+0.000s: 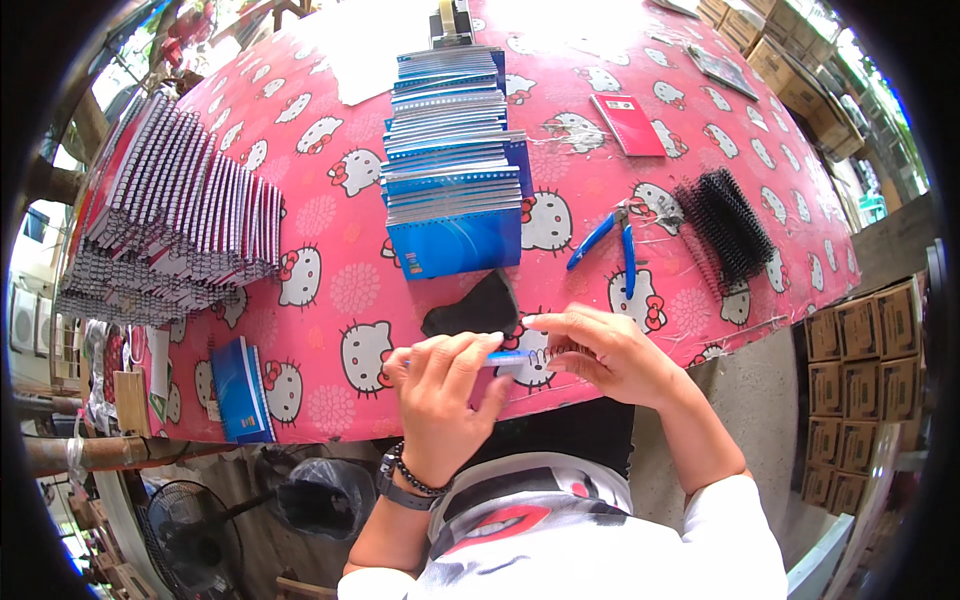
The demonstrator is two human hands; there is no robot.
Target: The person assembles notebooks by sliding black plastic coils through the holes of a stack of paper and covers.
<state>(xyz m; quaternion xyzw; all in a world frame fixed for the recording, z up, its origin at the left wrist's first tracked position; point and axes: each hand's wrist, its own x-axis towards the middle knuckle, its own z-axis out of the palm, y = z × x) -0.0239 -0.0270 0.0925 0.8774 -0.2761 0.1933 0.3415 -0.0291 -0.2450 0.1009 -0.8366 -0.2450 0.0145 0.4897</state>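
My left hand (445, 385), with a dark watch and beads at the wrist, is closed around a thin blue notebook (508, 358) seen edge-on at the table's near edge. My right hand (610, 352) pinches a dark spiral coil (541, 356) at the notebook's right end. How far the coil runs through the holes is too small to tell. Just beyond my hands lies a black flat piece (478, 306). Past it, a long row of blue punched notebooks (455, 242) leans away from me. Blue-handled pliers (627, 250) rest open to the right.
A heap of black coils (728, 228) lies at the right, with a red notebook (628, 125) farther back. Stacked spiral-bound notebooks (180, 210) fill the left side of the pink table cover (330, 270). Blue notebooks (240, 388) sit near the front-left edge. Cartons (860, 375) stand at right.
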